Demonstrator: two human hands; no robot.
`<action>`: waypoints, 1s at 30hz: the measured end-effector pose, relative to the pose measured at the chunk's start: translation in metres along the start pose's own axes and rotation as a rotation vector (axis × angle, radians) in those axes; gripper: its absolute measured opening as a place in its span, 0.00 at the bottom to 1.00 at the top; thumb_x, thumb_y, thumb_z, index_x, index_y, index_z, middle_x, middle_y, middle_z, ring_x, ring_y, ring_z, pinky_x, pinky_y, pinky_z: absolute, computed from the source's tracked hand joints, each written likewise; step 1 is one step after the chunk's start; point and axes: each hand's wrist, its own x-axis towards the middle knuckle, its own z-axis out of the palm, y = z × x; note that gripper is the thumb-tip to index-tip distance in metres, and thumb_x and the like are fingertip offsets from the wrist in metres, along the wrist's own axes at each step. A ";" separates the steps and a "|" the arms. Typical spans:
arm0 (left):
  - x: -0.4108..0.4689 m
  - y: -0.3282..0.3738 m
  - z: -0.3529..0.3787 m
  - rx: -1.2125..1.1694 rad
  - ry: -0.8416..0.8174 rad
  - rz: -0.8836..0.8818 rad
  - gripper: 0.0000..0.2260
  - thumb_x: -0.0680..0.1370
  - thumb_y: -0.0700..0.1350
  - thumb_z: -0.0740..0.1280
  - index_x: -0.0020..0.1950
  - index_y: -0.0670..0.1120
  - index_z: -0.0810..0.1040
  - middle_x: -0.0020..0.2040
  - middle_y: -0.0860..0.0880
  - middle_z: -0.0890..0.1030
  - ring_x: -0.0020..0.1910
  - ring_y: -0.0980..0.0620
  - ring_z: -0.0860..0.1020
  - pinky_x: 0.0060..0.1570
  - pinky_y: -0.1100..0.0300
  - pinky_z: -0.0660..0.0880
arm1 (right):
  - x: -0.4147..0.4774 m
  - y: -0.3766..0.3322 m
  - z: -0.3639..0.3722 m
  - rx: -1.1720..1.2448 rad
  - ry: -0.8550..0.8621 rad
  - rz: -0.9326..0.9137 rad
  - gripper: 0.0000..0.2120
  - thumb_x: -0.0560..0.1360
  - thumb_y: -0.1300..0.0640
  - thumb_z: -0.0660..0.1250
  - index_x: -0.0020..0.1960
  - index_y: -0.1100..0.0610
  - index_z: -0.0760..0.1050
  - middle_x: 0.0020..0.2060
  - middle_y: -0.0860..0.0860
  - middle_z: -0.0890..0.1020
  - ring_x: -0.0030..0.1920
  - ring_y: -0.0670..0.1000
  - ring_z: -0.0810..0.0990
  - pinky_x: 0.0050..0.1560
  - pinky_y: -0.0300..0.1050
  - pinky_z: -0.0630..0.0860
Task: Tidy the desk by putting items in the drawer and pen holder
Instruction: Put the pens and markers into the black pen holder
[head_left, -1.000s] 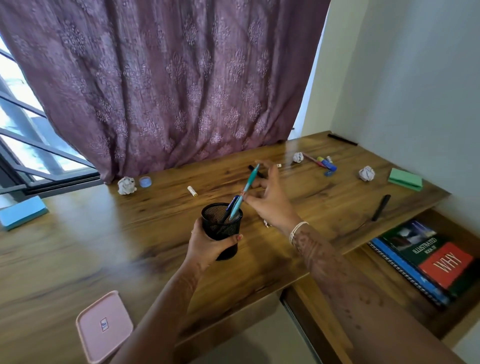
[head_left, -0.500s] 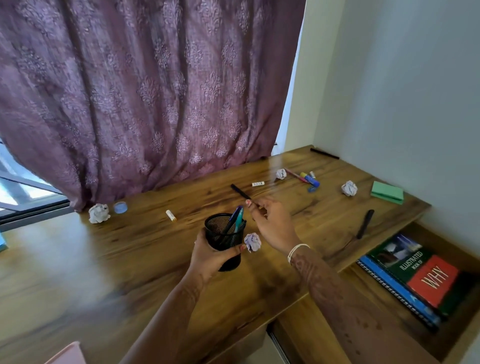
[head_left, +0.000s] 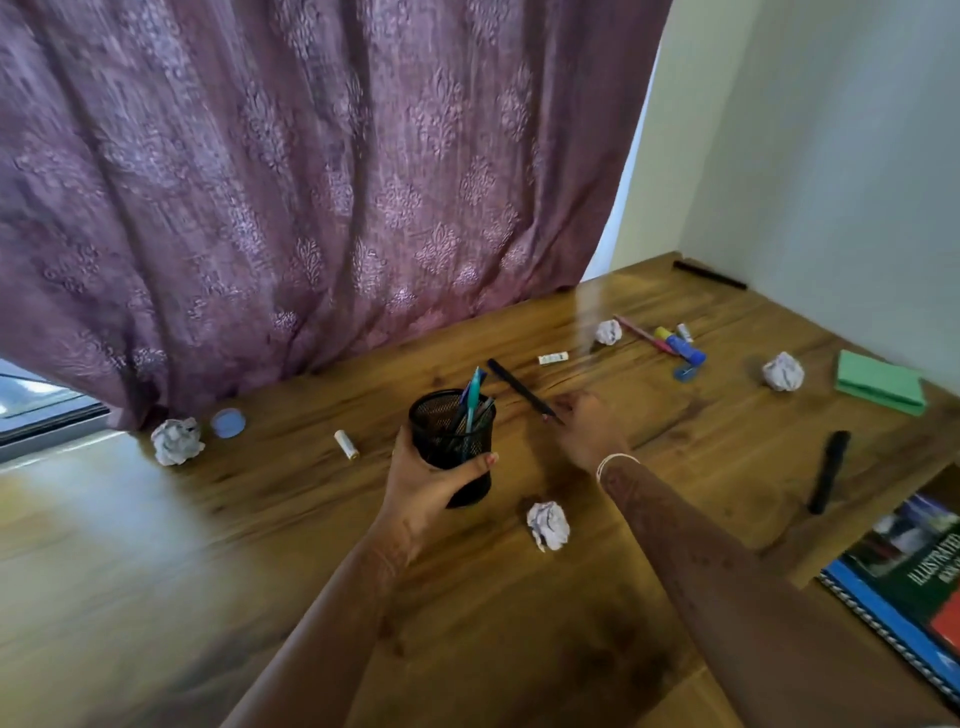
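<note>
A black mesh pen holder is held just above the wooden desk, with the left hand wrapped around its lower wall. A teal pen, which the right hand was lowering in a second ago, now stands inside with other pens. That pen appears to be put away.

The right hand has left the holder and reaches to a black pen lying on the desk just behind it. Its fingertips meet the pen's near end, but blur hides whether they have pinched it. This looks like the next item to store.

Further out lie crumpled paper balls, a black marker, a green notepad and a cluster of coloured markers, so much tidying remains.
</note>
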 end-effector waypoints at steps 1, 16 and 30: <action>0.005 -0.001 -0.001 -0.002 0.001 -0.003 0.43 0.51 0.56 0.83 0.64 0.55 0.72 0.58 0.58 0.80 0.57 0.61 0.78 0.56 0.60 0.76 | 0.005 -0.001 0.005 -0.042 -0.016 0.005 0.16 0.75 0.48 0.67 0.57 0.57 0.80 0.52 0.56 0.82 0.53 0.58 0.80 0.53 0.52 0.78; 0.020 0.002 0.002 0.004 -0.053 -0.030 0.43 0.53 0.52 0.82 0.66 0.50 0.71 0.59 0.55 0.79 0.58 0.58 0.77 0.62 0.53 0.75 | 0.024 -0.007 -0.002 0.454 0.323 0.159 0.09 0.78 0.57 0.65 0.54 0.62 0.77 0.47 0.59 0.82 0.48 0.58 0.80 0.48 0.48 0.74; -0.021 0.023 0.057 -0.022 -0.194 0.005 0.44 0.51 0.52 0.82 0.64 0.51 0.71 0.59 0.55 0.79 0.59 0.56 0.77 0.56 0.58 0.76 | -0.045 -0.041 -0.112 0.828 0.282 -0.175 0.06 0.78 0.54 0.66 0.50 0.56 0.78 0.39 0.50 0.83 0.41 0.43 0.81 0.44 0.33 0.75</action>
